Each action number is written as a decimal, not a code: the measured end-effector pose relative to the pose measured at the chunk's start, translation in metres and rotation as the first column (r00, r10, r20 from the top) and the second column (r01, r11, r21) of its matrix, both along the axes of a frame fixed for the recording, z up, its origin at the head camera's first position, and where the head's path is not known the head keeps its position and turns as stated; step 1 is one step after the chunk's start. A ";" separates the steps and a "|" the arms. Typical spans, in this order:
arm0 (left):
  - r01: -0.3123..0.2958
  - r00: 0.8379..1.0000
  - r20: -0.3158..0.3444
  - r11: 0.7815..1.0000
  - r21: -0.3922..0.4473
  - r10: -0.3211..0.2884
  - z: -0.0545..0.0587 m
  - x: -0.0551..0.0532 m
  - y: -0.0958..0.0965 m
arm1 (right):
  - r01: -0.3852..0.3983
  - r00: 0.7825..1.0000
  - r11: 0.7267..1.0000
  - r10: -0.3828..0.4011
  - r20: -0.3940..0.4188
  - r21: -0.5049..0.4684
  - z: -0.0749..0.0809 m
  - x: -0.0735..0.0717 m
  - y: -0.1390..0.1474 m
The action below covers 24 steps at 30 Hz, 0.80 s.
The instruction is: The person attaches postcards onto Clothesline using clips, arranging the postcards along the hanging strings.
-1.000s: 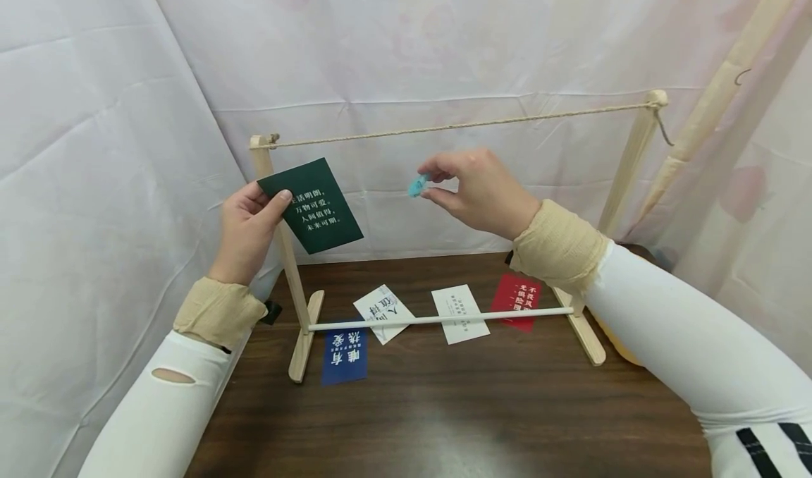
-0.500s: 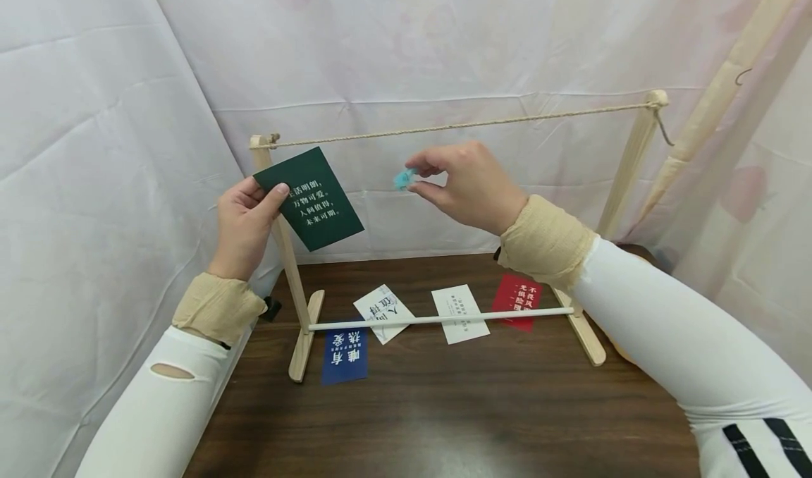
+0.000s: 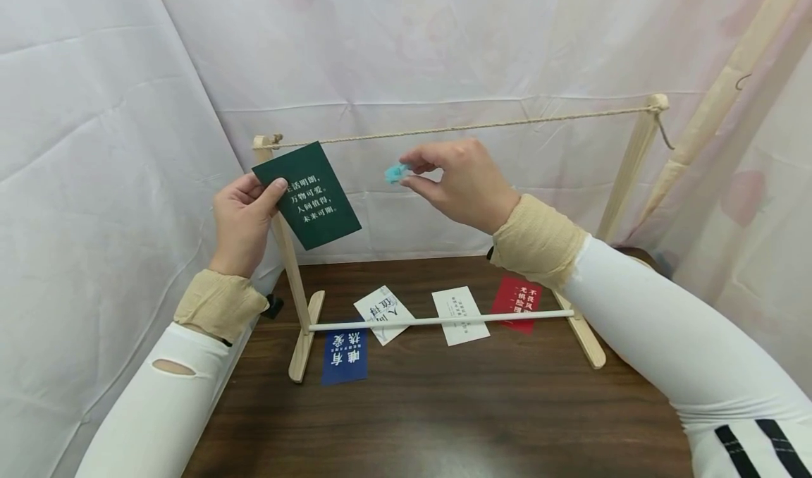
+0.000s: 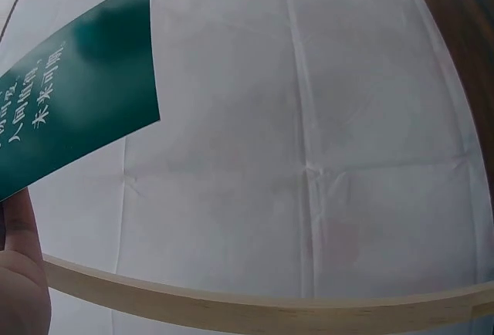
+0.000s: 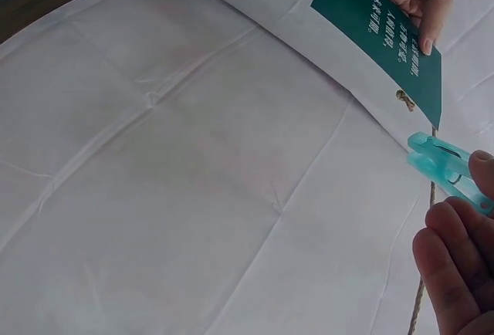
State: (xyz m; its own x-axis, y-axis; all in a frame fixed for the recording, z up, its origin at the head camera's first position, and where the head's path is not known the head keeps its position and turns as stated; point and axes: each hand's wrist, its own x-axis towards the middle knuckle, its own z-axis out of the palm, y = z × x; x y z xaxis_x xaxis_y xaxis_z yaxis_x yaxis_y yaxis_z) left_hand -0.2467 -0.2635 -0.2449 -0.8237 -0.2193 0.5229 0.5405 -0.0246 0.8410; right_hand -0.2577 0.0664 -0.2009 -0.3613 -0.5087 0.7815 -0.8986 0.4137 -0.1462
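A dark green card [image 3: 309,196] with white lettering is pinched at its left corner by my left hand [image 3: 244,217], thumb in front. Its top corner reaches up to the rope [image 3: 444,127] near the left post. Between the thumb and fingers of my right hand [image 3: 466,182] is a light blue clothespin [image 3: 396,173], held right of the card and a little below the rope. In the right wrist view the clothespin [image 5: 444,167] points toward the card [image 5: 386,38], with a gap between them. The left wrist view shows the card's lower part [image 4: 100,80].
The rope runs between two posts of a wooden frame [image 3: 294,273], joined low down by a white rod [image 3: 438,319]. On the brown table [image 3: 431,407] lie a blue card [image 3: 345,357], two white cards [image 3: 461,314] and a red card [image 3: 517,302]. White cloth [image 3: 406,48] hangs behind.
My right hand has moved left with the clothespin, closer to the card. My left hand has raised the green card slightly, so its top corner now overlaps the rope's height.
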 end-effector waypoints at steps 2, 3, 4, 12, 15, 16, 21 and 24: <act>0.005 1.000 0.007 1.000 -0.002 -0.005 0.000 0.000 0.000 | -0.001 1.000 1.000 0.001 -0.001 -0.006 0.001 0.000 -0.001; 0.006 1.000 0.008 1.000 -0.004 -0.006 0.000 -0.001 0.000 | -0.002 1.000 1.000 0.002 -0.001 -0.010 0.002 0.000 -0.002; 0.008 1.000 0.010 1.000 -0.004 -0.008 0.000 -0.001 0.000 | -0.002 1.000 1.000 0.002 -0.002 -0.014 0.003 0.001 -0.003; -0.001 1.000 0.022 1.000 -0.009 0.001 0.003 0.001 0.002 | -0.010 0.999 0.998 0.008 -0.038 -0.054 0.009 0.003 -0.013; -0.011 1.000 0.026 1.000 -0.013 0.011 0.003 0.001 0.002 | -0.011 0.999 0.998 0.008 -0.035 -0.067 0.012 0.002 -0.017; -0.014 1.000 0.027 1.000 -0.015 0.015 0.002 0.001 0.002 | -0.012 0.999 0.997 0.010 -0.033 -0.072 0.012 0.002 -0.018; -0.023 0.999 0.031 1.000 -0.006 0.023 0.002 0.000 0.003 | -0.019 1.000 0.995 0.016 -0.027 -0.100 0.016 -0.003 -0.024; -0.022 0.999 0.035 1.000 0.005 0.022 0.002 -0.001 0.003 | -0.030 0.999 0.994 0.027 -0.031 -0.110 0.018 -0.005 -0.027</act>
State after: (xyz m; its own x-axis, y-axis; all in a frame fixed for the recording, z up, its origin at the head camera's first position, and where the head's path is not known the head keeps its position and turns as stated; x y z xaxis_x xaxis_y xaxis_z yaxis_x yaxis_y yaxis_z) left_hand -0.2475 -0.2604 -0.2432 -0.8361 -0.2405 0.4931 0.5116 -0.0175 0.8590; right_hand -0.2626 0.0393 -0.1825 -0.3242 -0.4288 0.8432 -0.9144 0.3706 -0.1630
